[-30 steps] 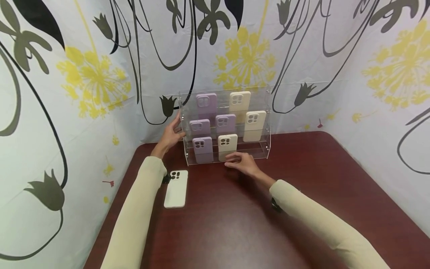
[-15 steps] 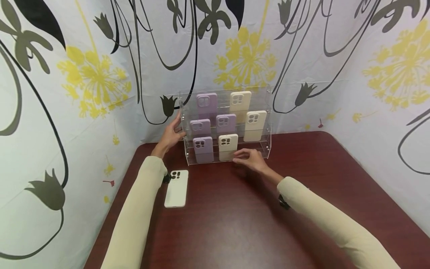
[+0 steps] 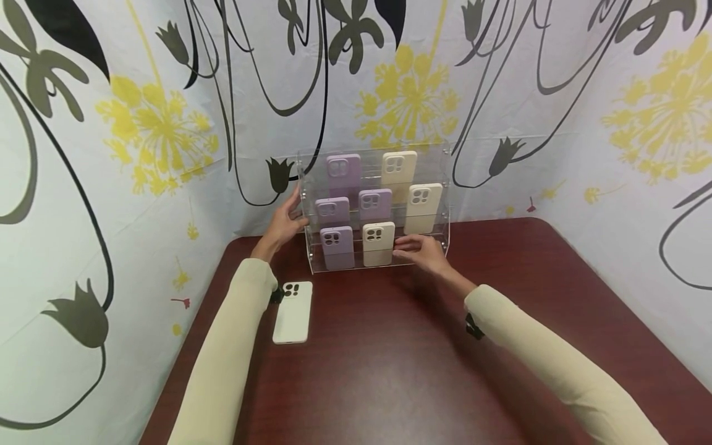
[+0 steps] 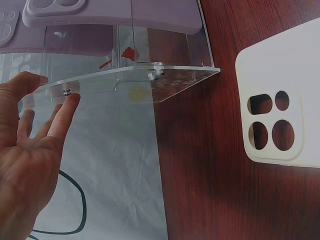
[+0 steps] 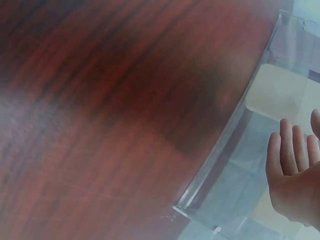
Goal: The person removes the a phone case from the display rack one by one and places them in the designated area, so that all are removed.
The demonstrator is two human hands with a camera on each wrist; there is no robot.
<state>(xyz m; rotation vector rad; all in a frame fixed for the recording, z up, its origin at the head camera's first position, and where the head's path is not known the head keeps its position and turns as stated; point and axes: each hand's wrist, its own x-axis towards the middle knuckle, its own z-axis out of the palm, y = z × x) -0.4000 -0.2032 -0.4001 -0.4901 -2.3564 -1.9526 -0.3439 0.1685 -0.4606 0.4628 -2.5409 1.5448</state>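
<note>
A clear acrylic display stand [image 3: 384,242] holds lilac and cream phone cases in tiers. My left hand [image 3: 285,224] grips its left side panel; in the left wrist view the thumb lies on one face of the panel [image 4: 172,82] and the fingers on the other. My right hand [image 3: 425,252] is at the bottom tier, just right of a cream phone case [image 3: 379,236], with nothing held. Its fingers [image 5: 286,150] look fairly straight in the right wrist view. Left of that case stands a lilac phone case [image 3: 337,241]. Another cream phone case [image 3: 293,315] lies flat on the table, near my left wrist.
Higher in the stand are more lilac cases [image 3: 375,204] and cream cases [image 3: 424,201]. The dark red wooden table [image 3: 378,371] reaches back to a floral-patterned cloth [image 3: 245,111], which also rises along both sides.
My right hand has moved to the right, from in front of the bottom cream case to beside it, uncovering that case. The left hand keeps its place on the stand.
</note>
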